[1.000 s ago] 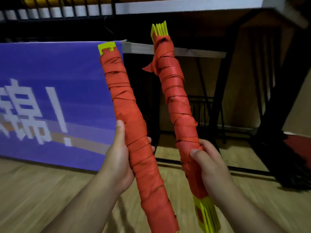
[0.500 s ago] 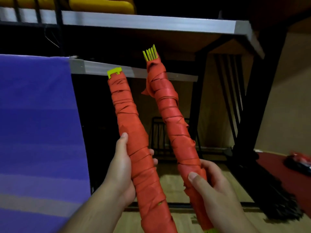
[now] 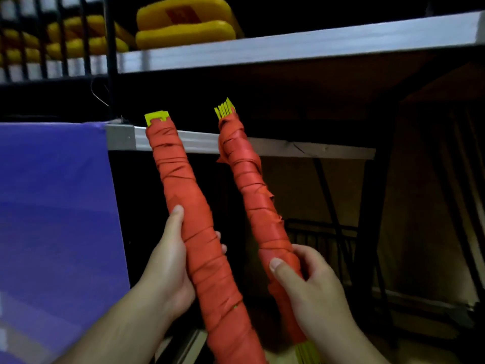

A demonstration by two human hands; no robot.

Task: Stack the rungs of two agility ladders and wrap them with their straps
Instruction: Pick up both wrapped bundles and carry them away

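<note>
Two agility-ladder bundles stand nearly upright in front of me, each a stack of yellow rungs wound tightly in red strap. My left hand [image 3: 168, 269] grips the left bundle [image 3: 189, 206] around its middle; a flat yellow rung end pokes out of its top. My right hand [image 3: 309, 287] grips the right bundle [image 3: 252, 195] near its lower end, thumb across the strap. Several yellow rung tips fan out of that bundle's top and bottom. The two bundles are apart and lean slightly left.
A dark metal rack stands right behind the bundles, with a grey shelf edge [image 3: 288, 148] at the height of their tops and a higher shelf [image 3: 288, 46] carrying yellow pads [image 3: 183, 24]. A purple banner [image 3: 52, 206] hangs at the left. Black rack legs [image 3: 367, 232] stand at the right.
My view has tilted upward, so the floor has dropped out of sight and the upper shelf with yellow pads has come in. Both hands keep the same grip on the bundles.
</note>
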